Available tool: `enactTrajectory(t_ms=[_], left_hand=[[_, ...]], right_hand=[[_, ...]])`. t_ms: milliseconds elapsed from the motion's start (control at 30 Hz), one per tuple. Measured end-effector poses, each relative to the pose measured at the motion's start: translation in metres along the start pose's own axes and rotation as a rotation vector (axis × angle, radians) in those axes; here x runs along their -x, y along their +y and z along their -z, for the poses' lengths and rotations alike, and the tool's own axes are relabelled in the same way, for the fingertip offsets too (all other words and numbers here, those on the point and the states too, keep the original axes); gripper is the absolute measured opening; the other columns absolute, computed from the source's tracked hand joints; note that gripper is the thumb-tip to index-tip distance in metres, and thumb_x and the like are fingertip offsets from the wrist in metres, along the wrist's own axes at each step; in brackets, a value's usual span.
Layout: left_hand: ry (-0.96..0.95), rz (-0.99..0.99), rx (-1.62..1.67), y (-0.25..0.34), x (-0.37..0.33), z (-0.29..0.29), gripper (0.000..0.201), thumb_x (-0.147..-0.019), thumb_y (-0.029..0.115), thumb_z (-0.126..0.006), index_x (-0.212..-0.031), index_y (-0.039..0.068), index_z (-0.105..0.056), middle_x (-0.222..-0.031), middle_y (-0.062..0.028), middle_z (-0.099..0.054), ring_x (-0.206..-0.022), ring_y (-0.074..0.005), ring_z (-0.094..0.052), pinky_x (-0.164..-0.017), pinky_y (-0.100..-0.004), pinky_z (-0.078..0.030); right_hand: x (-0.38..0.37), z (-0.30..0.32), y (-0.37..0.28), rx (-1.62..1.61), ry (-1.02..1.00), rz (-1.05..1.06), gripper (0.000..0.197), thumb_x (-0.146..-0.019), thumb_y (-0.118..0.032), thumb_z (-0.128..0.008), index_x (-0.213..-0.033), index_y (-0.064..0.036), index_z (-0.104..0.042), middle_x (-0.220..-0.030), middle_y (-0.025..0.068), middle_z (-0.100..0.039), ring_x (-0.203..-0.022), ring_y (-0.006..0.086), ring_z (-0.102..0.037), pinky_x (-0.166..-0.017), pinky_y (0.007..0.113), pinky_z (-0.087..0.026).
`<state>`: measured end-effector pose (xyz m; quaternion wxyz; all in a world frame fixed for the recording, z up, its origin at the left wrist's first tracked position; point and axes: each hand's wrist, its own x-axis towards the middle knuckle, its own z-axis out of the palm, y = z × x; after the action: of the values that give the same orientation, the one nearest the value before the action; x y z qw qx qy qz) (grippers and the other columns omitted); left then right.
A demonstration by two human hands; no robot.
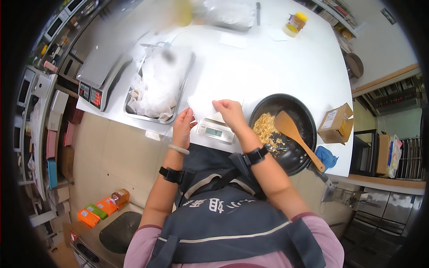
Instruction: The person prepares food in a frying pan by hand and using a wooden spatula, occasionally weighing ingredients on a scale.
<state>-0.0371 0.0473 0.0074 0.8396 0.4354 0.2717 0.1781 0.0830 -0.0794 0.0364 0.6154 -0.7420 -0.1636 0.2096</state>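
A small white kitchen scale (216,131) with a lit display stands at the table's near edge, between my hands. Above it is a thin white paper sheet (203,106), hard to make out against the white table. My right hand (231,115) pinches this sheet between thumb and forefinger. At its left edge my left hand (182,127) has its fingers curled and seems to grip the paper. To the right a black wok (301,107) holds yellow shredded food (266,126), a wooden spatula (288,125) and a metal utensil, partly hidden.
Left of my hands lies a metal tray (184,91) of white paper bundles (156,87), with a larger scale (96,80) beyond. Right of the wok are an open carton (334,125) and a blue cloth (327,157). A yellow-lidded jar (295,24) stands far right.
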Motion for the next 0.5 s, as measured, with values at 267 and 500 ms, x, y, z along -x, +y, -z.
enactTrajectory(t_ms=[267,500], left_hand=[[-0.105,-0.037,-0.229,-0.006,0.004,-0.032,0.014,-0.086,0.014,-0.063,-0.088,0.0,-0.064,-0.07,0.0009,-0.059,-0.061,-0.0056,-0.048,-0.058,-0.0189,-0.038],[-0.007,0.021,-0.297,-0.024,0.001,-0.029,0.016,-0.083,0.016,-0.065,-0.082,0.0,-0.065,-0.063,0.0023,-0.054,-0.055,-0.0048,-0.045,-0.051,-0.0198,-0.034]], right_hand=[[0.025,0.036,0.016,0.024,0.1,-0.021,0.03,-0.086,-0.024,-0.06,-0.096,0.0042,-0.065,-0.064,0.0064,-0.062,-0.058,0.0091,-0.053,-0.054,0.027,-0.042],[0.028,0.038,0.036,0.258,0.201,0.155,0.03,-0.085,-0.022,-0.053,-0.106,-0.0032,-0.062,-0.078,0.022,-0.062,-0.075,0.0365,-0.062,-0.066,0.042,-0.048]])
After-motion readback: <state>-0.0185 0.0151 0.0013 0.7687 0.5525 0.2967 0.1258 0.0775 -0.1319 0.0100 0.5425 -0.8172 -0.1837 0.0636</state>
